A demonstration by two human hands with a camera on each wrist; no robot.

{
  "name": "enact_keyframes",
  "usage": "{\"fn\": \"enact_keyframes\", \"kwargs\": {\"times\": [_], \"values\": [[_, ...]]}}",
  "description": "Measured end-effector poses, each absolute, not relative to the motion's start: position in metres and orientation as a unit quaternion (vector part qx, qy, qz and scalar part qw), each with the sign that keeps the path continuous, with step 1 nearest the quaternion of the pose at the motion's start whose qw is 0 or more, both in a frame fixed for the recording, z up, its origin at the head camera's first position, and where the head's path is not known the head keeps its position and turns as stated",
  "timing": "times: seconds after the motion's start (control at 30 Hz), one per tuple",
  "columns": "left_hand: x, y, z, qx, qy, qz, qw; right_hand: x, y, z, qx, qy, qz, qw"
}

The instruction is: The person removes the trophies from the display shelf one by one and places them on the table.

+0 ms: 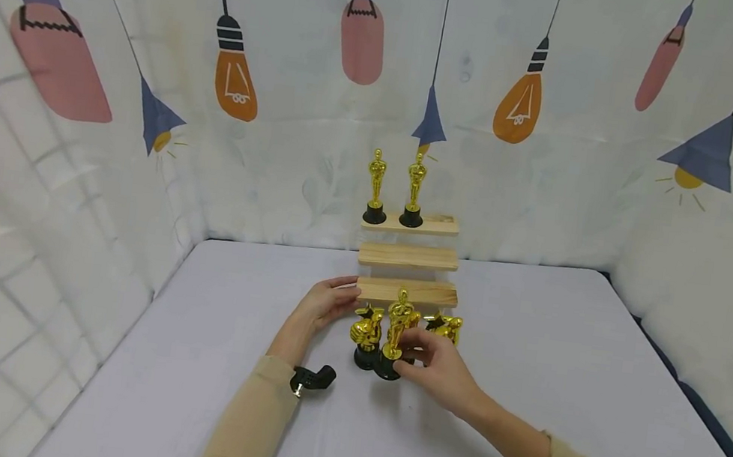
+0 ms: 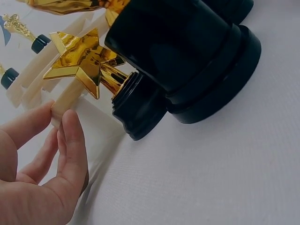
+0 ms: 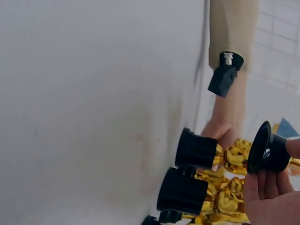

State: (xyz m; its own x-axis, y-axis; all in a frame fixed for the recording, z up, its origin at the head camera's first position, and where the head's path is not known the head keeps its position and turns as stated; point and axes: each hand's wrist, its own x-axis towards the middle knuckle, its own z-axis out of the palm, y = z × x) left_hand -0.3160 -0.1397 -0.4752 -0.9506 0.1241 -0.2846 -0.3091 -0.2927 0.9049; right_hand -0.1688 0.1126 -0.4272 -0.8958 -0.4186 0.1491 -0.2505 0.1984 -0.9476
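My right hand [image 1: 438, 363] grips a gold figure trophy [image 1: 400, 321] by its lower part. Its black base [image 3: 272, 152] is raised off the table in the right wrist view. My left hand [image 2: 47, 173] pinches the end of the lowest wooden shelf step [image 2: 68, 99] between thumb and fingers; the head view shows that step [image 1: 408, 291] at the front of the rack. Close to the left fingers stands a gold star trophy [image 2: 77, 58] on a black base. More gold trophies [image 1: 366, 330] are bunched before the rack, partly hidden by the right hand and the held trophy.
Two gold figure trophies, one left [image 1: 377, 184] and one right [image 1: 415, 189], stand on the top step [image 1: 441, 226]. A bare middle step [image 1: 408, 256] lies below. The white table [image 1: 530, 338] meets a lamp-patterned cloth backdrop [image 1: 278, 173] at the back and sides.
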Motion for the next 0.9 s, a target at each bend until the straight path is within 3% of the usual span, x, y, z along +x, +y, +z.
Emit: {"fn": "enact_keyframes", "kwargs": {"times": [0.27,0.9], "values": [[-0.316,-0.139,-0.475,-0.078,0.579,0.800,0.137,-0.170,0.108,-0.445,-0.235,0.768,-0.590,0.080],[-0.317,-0.140,-0.479,-0.075,0.589,0.794,0.127,-0.169,0.086,-0.464,-0.170,0.784,-0.585,0.119]]}}
